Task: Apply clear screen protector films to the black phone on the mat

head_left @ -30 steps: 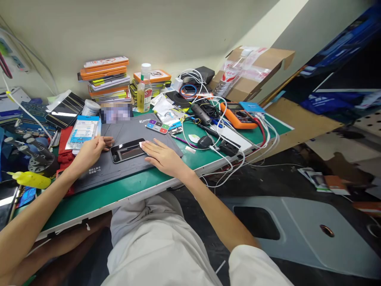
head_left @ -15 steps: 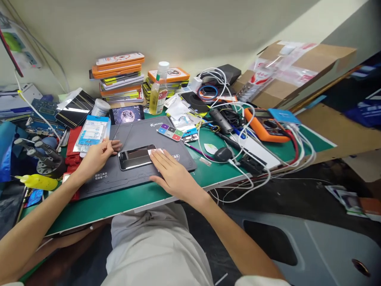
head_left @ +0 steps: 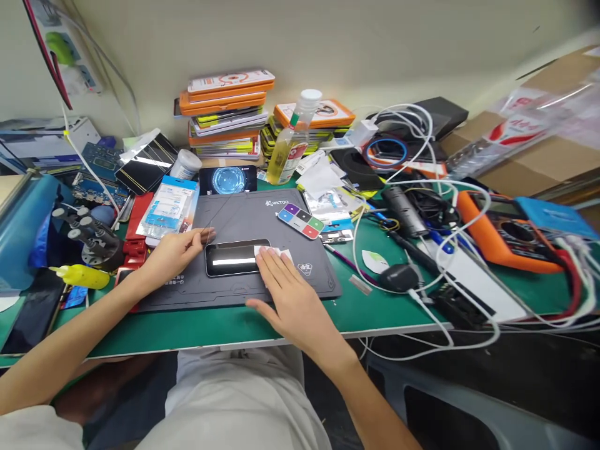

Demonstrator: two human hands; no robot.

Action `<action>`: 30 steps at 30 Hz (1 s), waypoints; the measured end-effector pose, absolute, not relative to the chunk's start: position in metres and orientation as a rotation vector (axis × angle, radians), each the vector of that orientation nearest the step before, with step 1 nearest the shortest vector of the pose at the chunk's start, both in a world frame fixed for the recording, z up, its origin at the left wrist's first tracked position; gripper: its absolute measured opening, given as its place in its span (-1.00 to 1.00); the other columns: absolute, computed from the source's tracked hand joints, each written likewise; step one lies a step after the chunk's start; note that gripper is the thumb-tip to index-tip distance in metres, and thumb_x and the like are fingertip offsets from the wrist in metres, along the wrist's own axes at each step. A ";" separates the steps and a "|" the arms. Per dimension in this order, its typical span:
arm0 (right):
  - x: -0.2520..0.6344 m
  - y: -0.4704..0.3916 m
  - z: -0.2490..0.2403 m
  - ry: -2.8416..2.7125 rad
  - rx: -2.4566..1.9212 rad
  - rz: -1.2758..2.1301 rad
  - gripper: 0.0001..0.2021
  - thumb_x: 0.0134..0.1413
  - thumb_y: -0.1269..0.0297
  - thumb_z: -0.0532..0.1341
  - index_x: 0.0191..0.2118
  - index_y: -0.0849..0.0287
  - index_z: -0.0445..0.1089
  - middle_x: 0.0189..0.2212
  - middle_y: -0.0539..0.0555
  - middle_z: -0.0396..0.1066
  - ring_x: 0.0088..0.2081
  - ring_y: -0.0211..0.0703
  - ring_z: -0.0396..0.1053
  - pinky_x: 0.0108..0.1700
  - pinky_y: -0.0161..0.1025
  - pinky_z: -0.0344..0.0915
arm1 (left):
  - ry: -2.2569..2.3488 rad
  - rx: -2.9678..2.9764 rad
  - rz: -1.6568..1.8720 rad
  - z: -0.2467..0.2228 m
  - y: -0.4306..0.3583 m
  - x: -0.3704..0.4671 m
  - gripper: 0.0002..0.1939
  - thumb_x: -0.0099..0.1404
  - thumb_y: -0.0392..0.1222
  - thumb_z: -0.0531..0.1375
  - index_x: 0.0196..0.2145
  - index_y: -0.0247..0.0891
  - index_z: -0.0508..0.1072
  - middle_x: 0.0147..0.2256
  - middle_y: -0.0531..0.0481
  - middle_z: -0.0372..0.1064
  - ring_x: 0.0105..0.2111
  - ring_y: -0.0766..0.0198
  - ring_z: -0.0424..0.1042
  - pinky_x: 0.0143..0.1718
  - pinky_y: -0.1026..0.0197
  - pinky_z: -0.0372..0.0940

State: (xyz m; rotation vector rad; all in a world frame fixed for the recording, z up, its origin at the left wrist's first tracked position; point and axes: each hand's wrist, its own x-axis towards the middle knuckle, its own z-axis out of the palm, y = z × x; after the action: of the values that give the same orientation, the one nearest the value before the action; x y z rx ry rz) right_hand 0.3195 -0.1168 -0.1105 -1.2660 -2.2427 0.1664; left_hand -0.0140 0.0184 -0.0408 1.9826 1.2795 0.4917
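Observation:
A phone [head_left: 232,259] with a dark, glossy screen lies flat on the grey work mat [head_left: 244,215], reflecting a bright strip. My right hand [head_left: 293,294] lies flat over the phone's right end, fingers stretched out and thumb apart. Under its fingertips is a white wipe [head_left: 285,253], pressed against the screen. Just left of the phone, my left hand [head_left: 180,250] is closed with fingers curled together. A thin line rises from near its fingertips; what they pinch, if anything, I cannot make out. A card with coloured squares [head_left: 300,221] rests on the mat behind the phone.
Behind the mat stand a bottle of yellow liquid [head_left: 285,156], stacked boxes [head_left: 227,112] and a lit phone screen [head_left: 228,180]. Cables, a black charger [head_left: 398,277] and an orange multimeter [head_left: 506,234] crowd the right. A yellow squeeze bottle [head_left: 84,276] and a screwdriver holder [head_left: 94,244] are leftward.
The camera view has shifted, so the bench appears further right and slightly lower. My right hand still presses the wipe on the phone's right end; my left hand stays closed beside it.

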 end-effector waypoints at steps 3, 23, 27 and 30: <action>0.318 -0.123 -0.108 -2.289 -1.305 0.125 0.07 0.89 -0.13 0.24 1.00 0.22 -0.41 0.89 0.42 0.11 0.88 0.43 0.20 0.86 0.46 0.33 | 1.276 1.994 0.488 -0.040 0.019 -0.013 -0.48 0.77 0.17 0.49 0.46 -0.15 0.66 0.44 -0.25 0.63 0.32 -0.12 0.71 0.36 -0.28 0.73; 0.310 -0.122 -0.087 -2.381 -1.273 0.090 0.10 0.91 -0.18 0.17 0.96 0.47 -0.45 0.81 0.46 0.29 0.78 0.37 0.42 0.71 0.25 0.60 | 1.321 2.165 0.421 -0.033 -0.002 -0.029 -0.31 0.89 0.26 0.01 0.48 -0.01 0.82 0.39 0.05 0.80 0.40 -0.04 0.84 0.59 -0.07 0.64; 0.304 -0.098 -0.079 -2.404 -1.274 0.085 0.14 0.88 -0.23 0.18 0.95 0.52 -0.44 0.83 0.53 0.20 0.81 0.42 0.34 0.76 0.28 0.52 | 1.310 2.157 0.409 -0.033 -0.002 -0.030 -0.30 0.90 0.29 0.01 0.51 -0.01 0.80 0.42 0.02 0.79 0.42 -0.08 0.82 0.61 -0.12 0.64; 0.303 -0.098 -0.080 -2.382 -1.295 0.094 0.17 0.86 -0.24 0.22 0.95 0.49 -0.44 0.85 0.52 0.15 0.84 0.44 0.28 0.80 0.30 0.46 | 1.313 2.158 0.421 -0.033 0.000 -0.027 -0.27 0.88 0.34 0.02 0.50 -0.05 0.81 0.42 -0.01 0.79 0.44 -0.11 0.81 0.65 -0.17 0.60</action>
State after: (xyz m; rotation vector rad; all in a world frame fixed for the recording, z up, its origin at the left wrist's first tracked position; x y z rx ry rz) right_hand 0.3028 -0.0976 -0.0797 -1.2946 -2.3818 0.0943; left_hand -0.0273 -0.0002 -0.0335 2.1580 1.3130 0.4213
